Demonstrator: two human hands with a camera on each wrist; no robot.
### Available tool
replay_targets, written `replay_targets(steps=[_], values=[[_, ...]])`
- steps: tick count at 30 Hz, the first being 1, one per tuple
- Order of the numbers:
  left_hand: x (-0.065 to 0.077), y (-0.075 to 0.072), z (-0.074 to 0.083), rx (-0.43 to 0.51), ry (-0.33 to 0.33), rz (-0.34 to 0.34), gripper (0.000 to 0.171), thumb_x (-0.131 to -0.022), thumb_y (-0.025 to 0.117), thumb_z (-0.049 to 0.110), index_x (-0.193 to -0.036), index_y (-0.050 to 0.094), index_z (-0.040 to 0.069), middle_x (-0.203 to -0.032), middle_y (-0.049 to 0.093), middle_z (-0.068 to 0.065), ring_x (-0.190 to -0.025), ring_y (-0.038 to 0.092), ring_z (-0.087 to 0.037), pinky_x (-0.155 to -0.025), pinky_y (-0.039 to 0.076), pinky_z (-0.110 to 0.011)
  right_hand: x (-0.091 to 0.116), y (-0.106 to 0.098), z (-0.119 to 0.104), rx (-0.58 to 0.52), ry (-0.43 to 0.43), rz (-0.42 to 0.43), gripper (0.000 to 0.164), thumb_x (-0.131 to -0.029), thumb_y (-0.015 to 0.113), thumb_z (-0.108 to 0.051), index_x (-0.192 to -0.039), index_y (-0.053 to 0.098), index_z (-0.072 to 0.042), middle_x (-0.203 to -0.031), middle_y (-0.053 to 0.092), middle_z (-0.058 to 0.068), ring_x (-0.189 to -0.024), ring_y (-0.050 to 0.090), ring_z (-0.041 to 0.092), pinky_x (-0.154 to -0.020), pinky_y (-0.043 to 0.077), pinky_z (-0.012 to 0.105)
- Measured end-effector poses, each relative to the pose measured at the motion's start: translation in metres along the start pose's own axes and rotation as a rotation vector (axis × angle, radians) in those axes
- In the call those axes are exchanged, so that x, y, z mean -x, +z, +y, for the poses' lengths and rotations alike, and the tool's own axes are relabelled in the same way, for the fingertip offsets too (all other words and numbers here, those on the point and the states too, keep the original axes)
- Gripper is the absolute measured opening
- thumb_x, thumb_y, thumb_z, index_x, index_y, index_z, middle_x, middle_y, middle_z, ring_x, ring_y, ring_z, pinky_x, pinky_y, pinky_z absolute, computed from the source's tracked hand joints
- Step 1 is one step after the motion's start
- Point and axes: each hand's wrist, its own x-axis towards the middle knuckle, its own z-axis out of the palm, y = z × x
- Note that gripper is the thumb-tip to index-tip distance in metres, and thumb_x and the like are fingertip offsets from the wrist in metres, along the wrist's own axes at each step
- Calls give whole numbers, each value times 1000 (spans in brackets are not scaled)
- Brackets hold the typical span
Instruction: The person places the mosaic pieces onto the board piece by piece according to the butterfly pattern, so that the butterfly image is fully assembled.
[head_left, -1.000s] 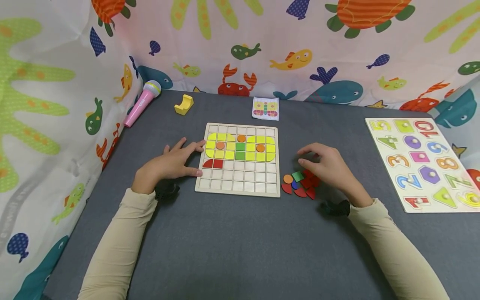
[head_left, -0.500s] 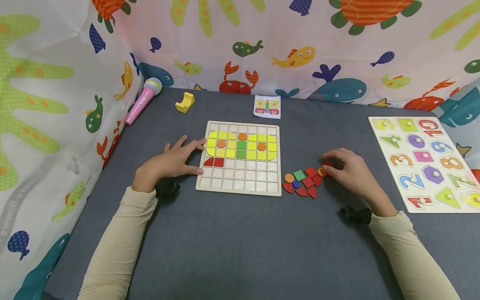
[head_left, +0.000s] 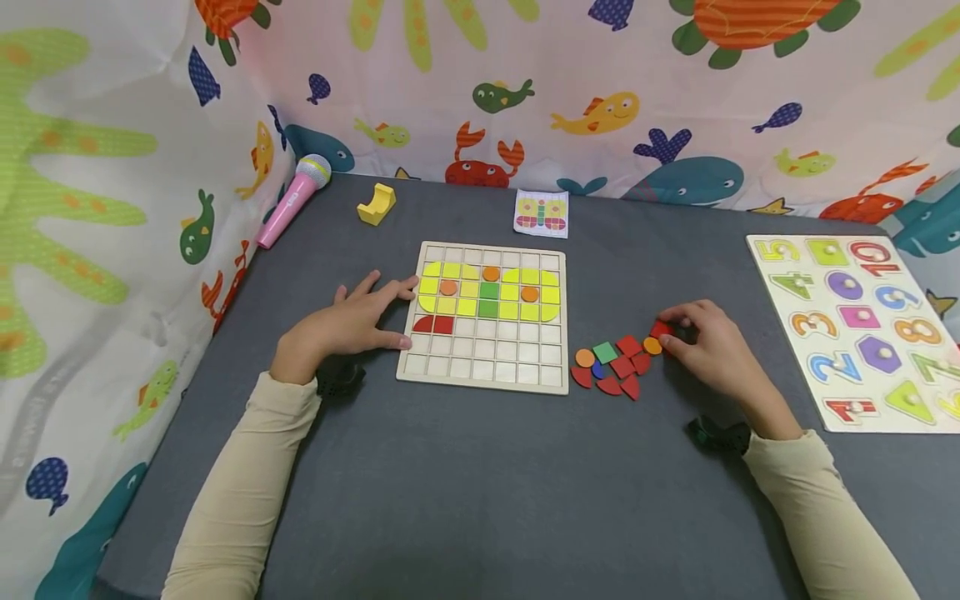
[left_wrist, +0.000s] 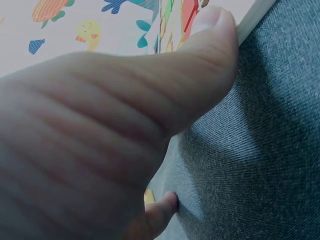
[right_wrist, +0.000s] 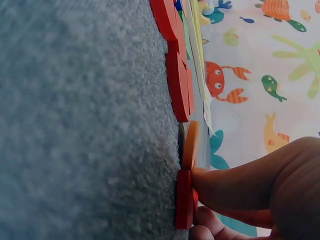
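Note:
My left hand (head_left: 341,329) rests at the left side of a pale wooden grid board (head_left: 480,367), its thumb and a fingertip on the edge. Yellow, green, orange and red tiles fill the upper cells, and two red tiles (head_left: 433,325) start a lower row. Right of the board, my right hand (head_left: 708,346) pinches a red tile (right_wrist: 184,200) between thumb and fingers, low at the cloth. An orange disc (head_left: 652,346) leans against it in the right wrist view. Beside it lies a cluster of loose red tiles (head_left: 622,367), a green square (head_left: 604,353), a blue piece (head_left: 597,370) and another orange disc (head_left: 584,358).
A butterfly pattern card (head_left: 541,214) lies behind the board. Farther left are a yellow curved block (head_left: 377,205) and a pink toy microphone (head_left: 294,200). A number-and-shape puzzle board (head_left: 855,333) sits at right. A sea-animal printed curtain (head_left: 420,100) borders the grey tabletop (head_left: 487,500).
My right hand has moved right from over the loose pieces, drawing a red tile and an orange disc to the pile's right side. The left hand has stayed at the board.

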Motion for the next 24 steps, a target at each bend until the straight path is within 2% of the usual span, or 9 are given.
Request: replay_targets(steps=[7,12,17,18,24], values=[[-1,0,-1,9,-1,5,81,-97,81,40,-161,37,17,-178,18,-12,-162,-8,-44,-119,-8,-76,-4,2,0,6,29,3,22,-98,75,-5,-117,67,5,-112,62,23,-98,57,35,-82,42,46],[-2,0,-2,6,-7,2,83,-97,81,42,-163,36,19,-178,18,-14,-162,-8,-43,-119,-8,-76,-9,4,-6,-10,52,27,18,-102,72,-7,-117,65,0,-102,69,17,-86,58,28,-72,43,35],[-3,2,-5,8,-9,-2,84,-97,81,44,-163,35,20,-177,18,-14,-162,-9,-43,-119,-9,-76,-14,4,-18,-26,24,74,14,-102,71,-5,-115,68,0,-99,73,16,-82,61,26,-63,44,26],[-6,3,-9,7,-9,-1,86,-96,81,48,-163,35,21,-178,17,-13,-162,-9,-42,-119,-9,-76,-15,4,-22,-28,15,83,13,-102,71,-4,-114,69,0,-98,72,16,-81,61,26,-62,44,25],[-4,2,-7,2,-10,4,89,-97,80,47,-167,31,22,-177,19,-13,-163,-9,-41,-120,-8,-75,-23,11,-44,-57,-32,84,12,-101,71,-2,-113,71,-1,-97,72,14,-79,58,25,-63,44,27]])
